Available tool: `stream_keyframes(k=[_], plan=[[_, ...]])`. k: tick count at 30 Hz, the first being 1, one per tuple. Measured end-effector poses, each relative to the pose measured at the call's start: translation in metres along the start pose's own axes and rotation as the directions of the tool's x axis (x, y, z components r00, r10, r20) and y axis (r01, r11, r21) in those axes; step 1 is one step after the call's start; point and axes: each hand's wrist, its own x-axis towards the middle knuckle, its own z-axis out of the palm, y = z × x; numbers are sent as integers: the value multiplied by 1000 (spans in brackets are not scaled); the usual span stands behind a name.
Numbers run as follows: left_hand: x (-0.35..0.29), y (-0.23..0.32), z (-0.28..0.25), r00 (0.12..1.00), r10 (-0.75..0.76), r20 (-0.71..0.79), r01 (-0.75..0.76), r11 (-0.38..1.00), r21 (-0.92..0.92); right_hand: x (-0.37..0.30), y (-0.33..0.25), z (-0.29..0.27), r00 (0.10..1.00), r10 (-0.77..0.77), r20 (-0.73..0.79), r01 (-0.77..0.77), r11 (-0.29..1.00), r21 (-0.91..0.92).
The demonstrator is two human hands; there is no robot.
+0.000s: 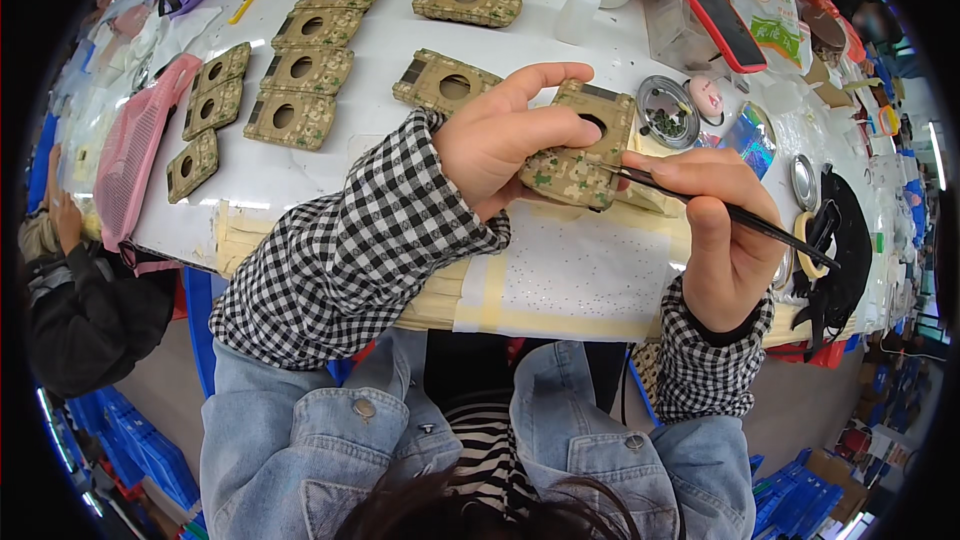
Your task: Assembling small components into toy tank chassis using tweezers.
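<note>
My left hand [500, 135] grips a camouflage-patterned model tank hull [575, 168], tan, brown and green, with a round hole in its top. The thumb lies by the hole's edge, and the index finger is stretched out above. In my right hand [728, 225] is a pair of black tweezers [765, 227], pinched between thumb and fingers. Their tips touch or nearly touch the hull's surface; whether they hold a tiny part is too small to tell. Just behind my left hand lies another camouflage hull [418, 82], partly covered by the fingers.
More hulls [328, 70] stand in rows at the left and back. White paper [590, 270] with many small dots lies at the front edge. To the right are a round tin [643, 92] of dark green bits and a red-edged phone [705, 10]. A pink mesh bag [140, 155] lies left.
</note>
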Motion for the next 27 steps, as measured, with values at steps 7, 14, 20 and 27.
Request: stream_keyframes(k=[7, 14, 20, 27], plan=[[0, 1, 0, 1000, -20, 10, 20, 1000, 0, 0, 1, -1, 1000, -1, -4, 1, 1000, 6], [-1, 2, 3, 1000, -12, 28, 14, 998, -53, 0, -1, -1, 1000, -5, -3, 5, 1000, -4], [0, 1, 2, 1000, -5, 19, 6, 999, -39, 0, -1, 0, 1000, 2, -5, -2, 1000, -1], [0, 1, 0, 1000, -19, 8, 19, 1000, -9, -1, 0, 2, 1000, 6, -14, -6, 1000, -3]])
